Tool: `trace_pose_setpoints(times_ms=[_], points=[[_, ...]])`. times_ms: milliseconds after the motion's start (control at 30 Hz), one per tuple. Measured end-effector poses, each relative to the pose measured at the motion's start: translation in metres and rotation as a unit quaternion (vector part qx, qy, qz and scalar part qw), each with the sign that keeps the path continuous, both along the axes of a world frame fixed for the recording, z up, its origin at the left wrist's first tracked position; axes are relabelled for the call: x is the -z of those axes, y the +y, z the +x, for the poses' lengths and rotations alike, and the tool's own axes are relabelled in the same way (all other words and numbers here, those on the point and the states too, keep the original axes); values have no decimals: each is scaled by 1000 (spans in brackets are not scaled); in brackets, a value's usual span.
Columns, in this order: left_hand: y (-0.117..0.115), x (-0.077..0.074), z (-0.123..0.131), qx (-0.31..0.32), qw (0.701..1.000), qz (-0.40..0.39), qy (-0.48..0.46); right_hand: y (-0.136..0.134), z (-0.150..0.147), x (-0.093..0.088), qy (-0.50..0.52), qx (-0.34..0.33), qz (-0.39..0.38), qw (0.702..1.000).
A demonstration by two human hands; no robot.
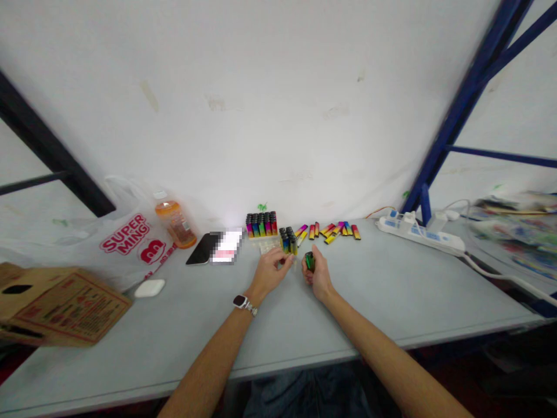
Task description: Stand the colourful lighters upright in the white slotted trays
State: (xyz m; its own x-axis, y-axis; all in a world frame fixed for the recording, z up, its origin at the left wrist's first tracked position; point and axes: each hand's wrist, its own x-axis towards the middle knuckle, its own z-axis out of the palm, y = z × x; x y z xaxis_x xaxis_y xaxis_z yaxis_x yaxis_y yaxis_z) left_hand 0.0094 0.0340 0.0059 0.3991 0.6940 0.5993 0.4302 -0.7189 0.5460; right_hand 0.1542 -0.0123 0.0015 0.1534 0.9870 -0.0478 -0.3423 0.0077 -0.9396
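Right hand (pixel 319 276): closed around a small dark-green plastic lighter (pixel 310 261), held upright just above the grey table top (pixel 391 290), directly in front of the part-filled group.
Left hand (pixel 270 271): fingers bent, tips at the near edge of the clear plastic tray (pixel 268 247); hold on anything not determinable (a red speck at the fingertips, too small to identify).
Full block of upright multicoloured lighters (pixel 261 224): at the back near the wall, all rows apparently occupied; judged finished.
Part-filled group of upright dark-capped lighters (pixel 288 239): at the right end of the clear tray, left part of the tray bare; judged under way.
Loose rainbow-coloured lighters (pixel 333 231): about ten, lying flat in a ragged row just right of the part-filled group; judged not yet dealt with.
Progress, as judged: one block done, a second begun, one lighter in hand, the loose row left.
Wrist: silver-banded watch (pixel 241 301) on the left arm.
Left of table: black phone (pixel 202 248), orange drink bottle (pixel 175 222), white plastic shopping bag (pixel 130 238), white earbud case (pixel 149 288), brown cardboard box (pixel 61 302).
Right of table: white power strip (pixel 418 232), well apart from the lighters.
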Motion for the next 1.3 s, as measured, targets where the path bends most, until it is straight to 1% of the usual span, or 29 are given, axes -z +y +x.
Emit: trace_pose_setpoints(times_ms=[133,300,367,567,767,1167,1300], points=[[1,1,0,0,1000,4,0,1,0,1,3,-7,-4,1000],[0,1,0,3,1000,1,0,4,-2,-2,-27,47,-31,998],[0,1,0,2,1000,1,1,3,-2,-4,-31,58,-32,997],[0,0,0,2,1000,2,-1,2,-4,-4,-50,59,-5,997],[-1,-2,0,1,1000,2,-4,2,-4,-4,-52,62,-8,997],[-1,0,0,1,1000,6,-6,2,-2,-1,-31,43,-14,998],[0,0,0,0,1000,7,-5,3,-2,1,-3,5,-5,1000]])
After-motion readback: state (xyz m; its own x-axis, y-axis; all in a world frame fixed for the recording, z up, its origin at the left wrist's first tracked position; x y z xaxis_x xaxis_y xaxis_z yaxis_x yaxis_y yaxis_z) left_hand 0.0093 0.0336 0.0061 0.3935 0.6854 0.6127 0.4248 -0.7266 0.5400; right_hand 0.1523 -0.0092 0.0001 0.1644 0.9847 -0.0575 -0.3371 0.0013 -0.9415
